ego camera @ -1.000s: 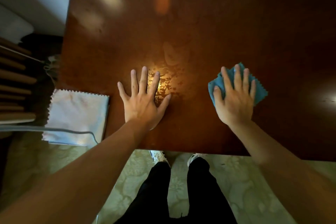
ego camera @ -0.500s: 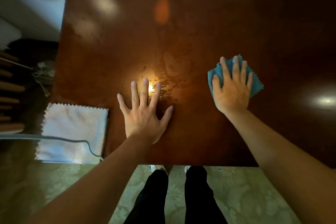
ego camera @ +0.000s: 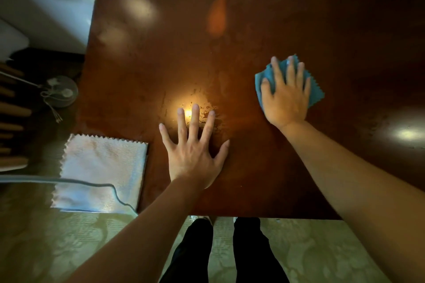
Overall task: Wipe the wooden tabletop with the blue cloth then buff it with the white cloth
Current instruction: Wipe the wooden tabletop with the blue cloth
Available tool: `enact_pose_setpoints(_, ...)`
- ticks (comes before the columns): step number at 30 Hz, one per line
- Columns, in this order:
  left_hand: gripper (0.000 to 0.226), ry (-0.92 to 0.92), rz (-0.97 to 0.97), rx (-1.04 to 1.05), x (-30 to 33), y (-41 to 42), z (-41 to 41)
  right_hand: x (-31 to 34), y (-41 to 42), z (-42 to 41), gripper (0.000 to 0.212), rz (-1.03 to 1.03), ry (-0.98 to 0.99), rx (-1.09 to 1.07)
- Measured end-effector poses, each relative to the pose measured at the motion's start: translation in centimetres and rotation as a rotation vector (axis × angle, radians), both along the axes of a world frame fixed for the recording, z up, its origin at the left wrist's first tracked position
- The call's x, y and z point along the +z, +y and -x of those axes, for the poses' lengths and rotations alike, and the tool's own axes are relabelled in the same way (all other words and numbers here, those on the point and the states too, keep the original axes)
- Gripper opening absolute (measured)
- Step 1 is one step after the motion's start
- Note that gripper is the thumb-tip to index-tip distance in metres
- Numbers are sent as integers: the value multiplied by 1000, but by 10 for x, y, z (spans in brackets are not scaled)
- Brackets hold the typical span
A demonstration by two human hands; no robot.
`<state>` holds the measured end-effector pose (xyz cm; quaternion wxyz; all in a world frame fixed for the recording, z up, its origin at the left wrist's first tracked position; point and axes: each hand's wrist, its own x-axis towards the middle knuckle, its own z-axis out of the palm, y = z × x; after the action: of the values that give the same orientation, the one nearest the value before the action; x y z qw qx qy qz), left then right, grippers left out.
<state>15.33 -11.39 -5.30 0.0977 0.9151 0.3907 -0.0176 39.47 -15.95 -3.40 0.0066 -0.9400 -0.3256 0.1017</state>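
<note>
The glossy dark wooden tabletop (ego camera: 230,53) fills most of the view. My right hand (ego camera: 285,96) lies flat with straight fingers on the blue cloth (ego camera: 316,93), pressing it onto the wood right of centre. My left hand (ego camera: 195,151) rests flat on the bare wood near the front edge, fingers spread, holding nothing. The folded white cloth (ego camera: 101,170) lies at the table's front left corner, to the left of my left hand. A patch of smeared, wet-looking marks (ego camera: 207,108) shines beside my left fingertips.
A thin cable (ego camera: 87,182) runs across the white cloth from the left. Wooden slats (ego camera: 11,110) and a round base with cords (ego camera: 61,92) stand left of the table. Patterned pale floor (ego camera: 310,250) and my dark-trousered legs (ego camera: 225,250) are below the front edge.
My right hand has slid the blue cloth away from me across the wood. My left hand has stayed pressed in about the same spot near the front edge.
</note>
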Motion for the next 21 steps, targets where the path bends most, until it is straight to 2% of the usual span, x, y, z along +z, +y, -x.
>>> enact_pose_setpoints(3,77,-1,10,2,1,0,-1,0,28,23,63,-37,-16,-76)
enact_pose_setpoints(7,75,5,5,6,1,0,0,-4,71,81,62,-83,-28,213)
enact_pose_setpoints(11,76,47,24,10,5,0,-1,-2,59,63,64,-87,-9,368)
enact_pose_setpoints(16,77,81,31,10,8,1,-1,1,10,-20,65,-28,-17,98)
enact_pose_setpoints(19,77,109,37,14,8,2,-1,-1,21,-11,66,-52,-28,-16)
enact_pose_setpoints(21,77,126,47,13,8,1,-1,-3,36,19,64,-105,-41,44)
